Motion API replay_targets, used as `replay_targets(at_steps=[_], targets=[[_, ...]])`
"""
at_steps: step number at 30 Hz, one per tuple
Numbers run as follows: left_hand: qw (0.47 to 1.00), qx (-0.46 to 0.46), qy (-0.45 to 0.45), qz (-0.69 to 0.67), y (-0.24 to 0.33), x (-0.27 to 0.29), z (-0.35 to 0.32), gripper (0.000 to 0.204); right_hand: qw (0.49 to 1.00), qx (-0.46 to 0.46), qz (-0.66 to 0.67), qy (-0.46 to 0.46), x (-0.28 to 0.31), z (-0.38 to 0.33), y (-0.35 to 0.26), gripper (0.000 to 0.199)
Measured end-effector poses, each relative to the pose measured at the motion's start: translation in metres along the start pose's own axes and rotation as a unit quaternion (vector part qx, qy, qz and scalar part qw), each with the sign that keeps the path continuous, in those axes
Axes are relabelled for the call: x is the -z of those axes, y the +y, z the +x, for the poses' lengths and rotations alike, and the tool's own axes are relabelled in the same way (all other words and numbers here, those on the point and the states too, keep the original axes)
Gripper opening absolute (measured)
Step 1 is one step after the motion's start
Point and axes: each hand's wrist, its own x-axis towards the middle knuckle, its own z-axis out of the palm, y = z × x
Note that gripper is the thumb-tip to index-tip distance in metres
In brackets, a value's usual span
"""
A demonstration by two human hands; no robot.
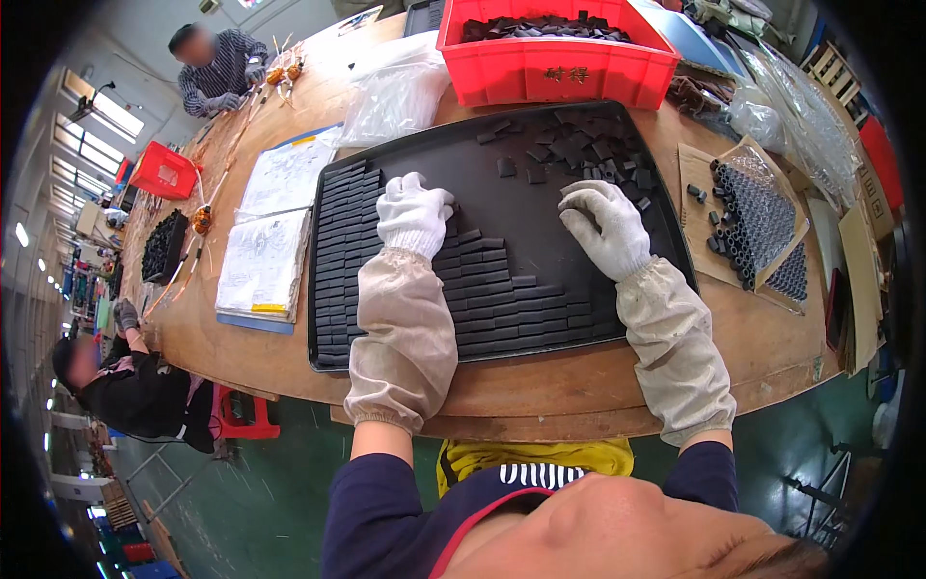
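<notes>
The left hand (pixel 413 207), in a white knitted glove, bends its fingers at the edge of closely packed rows of short matt-black pieces (pixel 502 314), which fill the left and lower parts of a shallow black rectangular tray (pixel 535 227); its fingertips are hidden, so I cannot tell whether it grips one; the right hand (pixel 606 227), gloved alike, is loosely curled over the tray's right side, thumb and fingers apart, no piece visible in it, near a scatter of loose black pieces (pixel 569 140); the stepped edge of the rows has little beside it to brace it, so a sideways nudge from the left hand could skew several rows; the baggy beige cloth sleeve cover (pixel 400 328) on the left forearm could drag packed pieces if it sags; thick glove fingertips could pinch two loose pieces together
</notes>
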Motion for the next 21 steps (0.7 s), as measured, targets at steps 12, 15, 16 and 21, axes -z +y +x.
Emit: replay_targets(at_steps=[12,15,16,21], targets=[[0.995,-0.059,0.076,0.022,-0.001,-0.017,0.000,0.020,0.995,0.072,-0.053,-0.036,-0.008,-0.004,-0.003,0.013],[0.993,-0.058,0.098,0.035,-0.005,-0.024,0.001,0.016,0.994,0.083,-0.044,-0.054,-0.009,-0.005,-0.002,0.012],[0.993,-0.060,0.094,0.033,-0.004,-0.024,0.001,0.015,0.994,0.083,-0.045,-0.055,-0.009,-0.005,-0.001,0.012],[0.992,-0.069,0.101,0.021,-0.006,-0.025,0.004,0.013,0.994,0.082,-0.046,-0.059,-0.008,-0.005,0.001,0.011]])
